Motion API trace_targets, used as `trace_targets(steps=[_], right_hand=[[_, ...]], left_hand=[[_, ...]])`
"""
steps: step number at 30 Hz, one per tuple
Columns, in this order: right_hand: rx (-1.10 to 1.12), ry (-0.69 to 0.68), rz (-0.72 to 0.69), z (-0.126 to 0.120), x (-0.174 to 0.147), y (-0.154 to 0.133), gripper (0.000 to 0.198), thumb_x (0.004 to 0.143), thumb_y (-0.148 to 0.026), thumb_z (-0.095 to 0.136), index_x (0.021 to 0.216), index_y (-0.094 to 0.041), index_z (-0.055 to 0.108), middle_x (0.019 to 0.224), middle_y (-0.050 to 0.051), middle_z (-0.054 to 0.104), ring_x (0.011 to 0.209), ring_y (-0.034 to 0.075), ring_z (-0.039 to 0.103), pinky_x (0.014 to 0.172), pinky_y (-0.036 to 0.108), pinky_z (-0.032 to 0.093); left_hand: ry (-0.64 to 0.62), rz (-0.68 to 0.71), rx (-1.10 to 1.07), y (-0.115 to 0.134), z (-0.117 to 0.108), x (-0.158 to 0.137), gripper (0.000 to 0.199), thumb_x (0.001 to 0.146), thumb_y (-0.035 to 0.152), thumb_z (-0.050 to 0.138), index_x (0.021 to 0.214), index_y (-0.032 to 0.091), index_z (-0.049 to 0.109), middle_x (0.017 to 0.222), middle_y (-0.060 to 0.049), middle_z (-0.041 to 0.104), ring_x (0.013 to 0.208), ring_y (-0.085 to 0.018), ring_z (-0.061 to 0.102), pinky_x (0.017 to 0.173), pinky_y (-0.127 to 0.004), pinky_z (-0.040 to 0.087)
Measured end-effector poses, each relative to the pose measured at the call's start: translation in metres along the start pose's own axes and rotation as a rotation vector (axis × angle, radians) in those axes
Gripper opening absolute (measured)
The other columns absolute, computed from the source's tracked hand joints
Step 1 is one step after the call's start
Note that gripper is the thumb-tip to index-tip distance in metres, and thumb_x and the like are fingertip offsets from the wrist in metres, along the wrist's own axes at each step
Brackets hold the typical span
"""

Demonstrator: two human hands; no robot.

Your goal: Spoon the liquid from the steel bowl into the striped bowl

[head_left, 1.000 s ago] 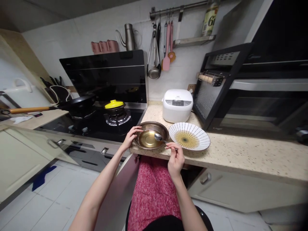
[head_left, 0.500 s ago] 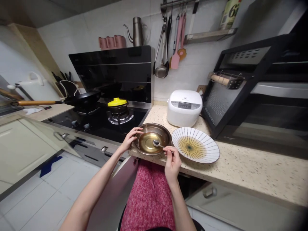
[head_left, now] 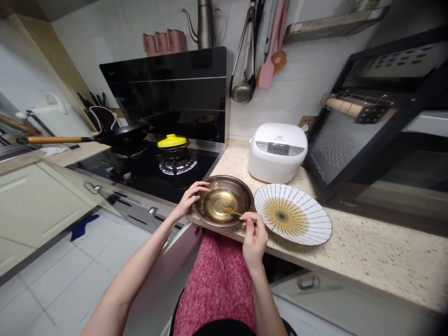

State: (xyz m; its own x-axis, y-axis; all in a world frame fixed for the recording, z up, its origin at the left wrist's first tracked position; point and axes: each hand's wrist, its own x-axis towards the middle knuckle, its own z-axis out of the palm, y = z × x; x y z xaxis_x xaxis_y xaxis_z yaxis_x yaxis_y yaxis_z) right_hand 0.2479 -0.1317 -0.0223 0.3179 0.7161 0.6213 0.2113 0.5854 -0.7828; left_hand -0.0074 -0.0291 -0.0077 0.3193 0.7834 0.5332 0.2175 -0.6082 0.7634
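Note:
A shallow stainless steel bowl (head_left: 248,191) with clear golden liquid in it stands at the counter's front edge. My left hand (head_left: 191,198) holds its left rim, fingers over the edge and thumb at the outer side. My right hand (head_left: 255,235) pinches the handle of a spoon (head_left: 229,210) at the bowl's right front. The spoon's head points left and lies low in the liquid, looking yellowish. Close to the bowl on the right is a white plate (head_left: 315,219) with dark radiating lines and a yellow-brown centre.
Behind the plate sits a white rice cooker (head_left: 278,154). On the left, the gas stove (head_left: 147,179) carries a small pot with a yellow lid (head_left: 172,141) and a black wok (head_left: 122,135), its wooden handle pointing left. A dark rack (head_left: 336,126) stands right. Utensils (head_left: 245,88) hang on the wall.
The spoon's head has gone from shiny silver to yellowish as it dips in the liquid. My right hand has barely shifted, and the left stays on the rim. The view has tilted down slightly.

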Motion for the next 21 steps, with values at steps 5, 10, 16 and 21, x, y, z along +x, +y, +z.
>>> trace_targets(steps=[5, 10, 16, 21], right_hand=[[0.033, 0.007, 0.005, 0.0008, -0.0029, 0.0005, 0.023, 0.106, -0.029, 0.047, 0.091, -0.022, 0.063, 0.089, 0.004, 0.067, 0.083, 0.017, 0.064, 0.07, 0.028, 0.053], [0.061, 0.076, -0.052, 0.005, -0.0055, 0.0039, 0.023, 0.106, -0.028, 0.047, 0.091, -0.021, 0.063, 0.088, 0.003, 0.067, 0.08, 0.016, 0.064, 0.072, 0.03, 0.053], [0.098, 0.13, -0.058, 0.0053, -0.007, 0.0012, 0.022, 0.106, -0.029, 0.047, 0.09, -0.021, 0.062, 0.088, 0.003, 0.067, 0.077, 0.016, 0.063, 0.072, 0.031, 0.054], [0.089, 0.152, -0.076, 0.0008, -0.007, -0.0057, 0.023, 0.106, -0.029, 0.047, 0.089, -0.021, 0.061, 0.086, 0.004, 0.066, 0.075, 0.016, 0.063, 0.069, 0.031, 0.055]], left_hand=[[0.0, 0.003, 0.002, 0.0004, -0.0002, -0.0004, 0.037, 0.087, 0.028, 0.053, 0.113, 0.02, 0.079, 0.139, -0.012, 0.063, 0.133, -0.035, 0.054, 0.12, -0.054, 0.036], [0.0, 0.014, 0.015, 0.0013, -0.0001, -0.0005, 0.037, 0.088, 0.028, 0.053, 0.114, 0.019, 0.078, 0.139, -0.012, 0.063, 0.133, -0.035, 0.055, 0.12, -0.053, 0.037], [0.001, 0.019, 0.009, -0.0007, -0.0007, 0.0003, 0.037, 0.089, 0.031, 0.053, 0.113, 0.019, 0.079, 0.138, -0.012, 0.064, 0.134, -0.035, 0.054, 0.12, -0.054, 0.037], [0.004, 0.021, 0.005, -0.0019, -0.001, 0.0004, 0.037, 0.088, 0.029, 0.053, 0.113, 0.02, 0.079, 0.138, -0.012, 0.064, 0.134, -0.035, 0.053, 0.121, -0.054, 0.036]])
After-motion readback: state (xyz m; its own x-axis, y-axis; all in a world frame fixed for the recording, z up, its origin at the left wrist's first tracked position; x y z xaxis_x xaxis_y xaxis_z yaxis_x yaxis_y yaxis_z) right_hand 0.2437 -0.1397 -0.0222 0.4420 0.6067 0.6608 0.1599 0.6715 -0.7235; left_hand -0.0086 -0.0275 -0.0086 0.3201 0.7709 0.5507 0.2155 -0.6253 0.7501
